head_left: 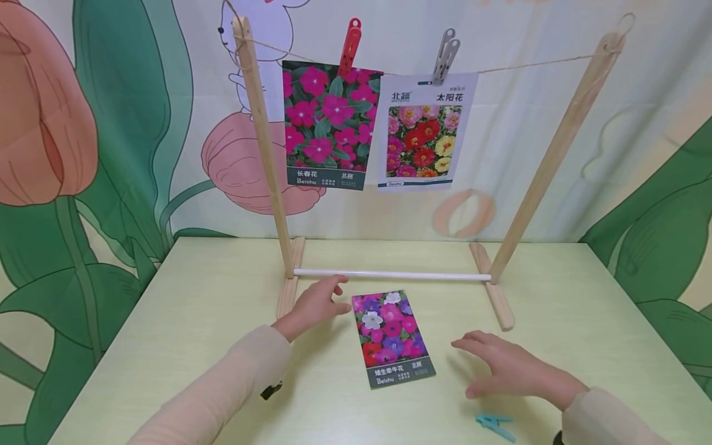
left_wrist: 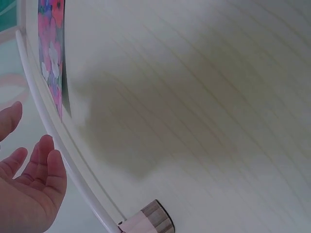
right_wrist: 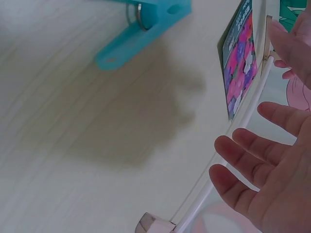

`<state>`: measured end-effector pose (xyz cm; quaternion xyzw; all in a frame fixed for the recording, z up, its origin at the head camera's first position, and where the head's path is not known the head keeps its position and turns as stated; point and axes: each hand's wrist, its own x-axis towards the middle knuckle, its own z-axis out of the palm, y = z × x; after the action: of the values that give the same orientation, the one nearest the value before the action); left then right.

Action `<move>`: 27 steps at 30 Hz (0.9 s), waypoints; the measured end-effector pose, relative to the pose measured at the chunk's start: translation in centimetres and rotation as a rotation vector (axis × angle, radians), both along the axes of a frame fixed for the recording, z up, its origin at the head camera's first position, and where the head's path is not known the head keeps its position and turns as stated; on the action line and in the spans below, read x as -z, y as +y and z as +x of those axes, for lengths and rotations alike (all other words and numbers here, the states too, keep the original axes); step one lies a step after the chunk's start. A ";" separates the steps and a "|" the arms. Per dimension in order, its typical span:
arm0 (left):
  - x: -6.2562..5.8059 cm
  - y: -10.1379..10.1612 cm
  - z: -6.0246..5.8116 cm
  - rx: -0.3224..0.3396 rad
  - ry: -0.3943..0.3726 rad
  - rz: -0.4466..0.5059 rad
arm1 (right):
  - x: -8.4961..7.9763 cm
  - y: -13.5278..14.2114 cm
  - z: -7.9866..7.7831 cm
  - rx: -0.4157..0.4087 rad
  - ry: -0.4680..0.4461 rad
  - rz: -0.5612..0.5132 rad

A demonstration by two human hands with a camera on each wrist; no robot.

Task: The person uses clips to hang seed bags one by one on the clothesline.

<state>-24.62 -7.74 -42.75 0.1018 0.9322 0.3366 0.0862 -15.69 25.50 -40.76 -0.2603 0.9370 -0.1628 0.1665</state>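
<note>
A seed packet (head_left: 394, 337) with pink, white and purple flowers lies face up on the table. Just off its upper left edge is my left hand (head_left: 318, 301), fingers relaxed, holding nothing. To the packet's right my right hand (head_left: 503, 366) hovers with loosely spread fingers, also holding nothing. Below that hand a turquoise clothespin (head_left: 495, 425) lies on the table; the right wrist view shows the clothespin (right_wrist: 141, 34) larger, with its metal spring. Both hands appear apart from the packet.
A wooden rack with a left post (head_left: 264, 148), right post (head_left: 556, 154) and white crossbar (head_left: 392, 274) stands behind. From its string (head_left: 534, 64) hang a magenta-flower packet (head_left: 328, 127) under a red clothespin (head_left: 350, 48) and a white-bordered packet (head_left: 427, 133) under a grey clothespin (head_left: 446, 57).
</note>
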 end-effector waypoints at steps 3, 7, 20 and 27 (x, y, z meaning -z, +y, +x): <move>0.2 0.0 -0.1 0.003 0.006 -0.001 | 0.2 0.0 0.1 0.017 -0.003 0.016; 0.2 0.0 0.0 0.010 0.014 -0.005 | 0.8 0.1 0.4 0.031 -0.013 0.046; 0.5 0.0 0.2 0.032 0.036 -0.017 | 1.9 0.9 1.7 -0.063 0.035 0.035; 0.8 0.1 0.1 0.041 0.066 -0.036 | 2.3 1.2 2.0 -0.056 -0.041 0.100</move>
<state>-24.49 -7.65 -43.59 0.1303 0.9382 0.3142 0.0639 -13.69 26.74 -43.02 -0.2744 0.9327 -0.1165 0.2028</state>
